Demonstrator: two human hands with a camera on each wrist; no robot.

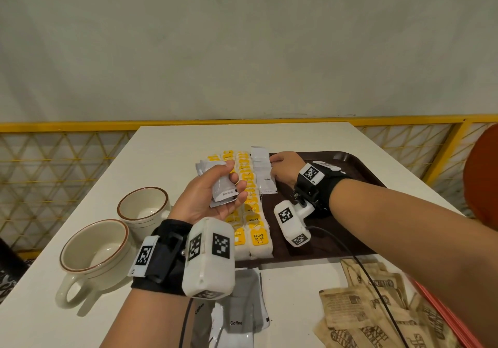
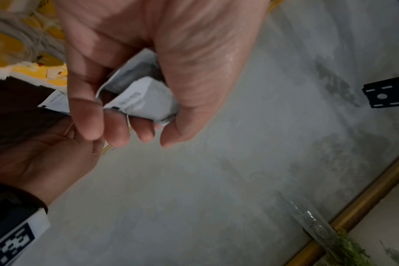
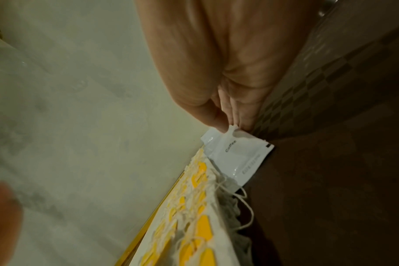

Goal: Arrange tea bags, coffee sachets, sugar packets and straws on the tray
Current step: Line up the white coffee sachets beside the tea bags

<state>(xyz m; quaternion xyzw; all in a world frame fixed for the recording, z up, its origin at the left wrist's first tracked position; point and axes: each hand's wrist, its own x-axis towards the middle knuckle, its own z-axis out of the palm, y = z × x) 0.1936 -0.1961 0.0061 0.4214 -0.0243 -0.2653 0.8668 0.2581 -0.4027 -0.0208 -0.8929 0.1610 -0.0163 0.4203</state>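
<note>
Left hand (image 1: 208, 195) is gripping a bunch of white coffee sachets (image 1: 221, 186) | right hand (image 1: 285, 171) is pinching a white paper coffee sachet (image 1: 265, 175) on the dark brown plastic tray (image 1: 347, 175).

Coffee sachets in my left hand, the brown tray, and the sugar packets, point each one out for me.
coffee sachets (image 1: 223, 188), head view, on the front sachet's white face.
brown tray (image 1: 342, 156), head view, on its far right rim.
sugar packets (image 1: 358, 318), head view, on a brown packet in the pile.

"Coffee" is printed on the white sachets (image 1: 265, 179) on the tray and at the counter's near edge (image 1: 237, 320); "RELAX" on a yellow tea-bag tag (image 1: 258, 237).
</note>
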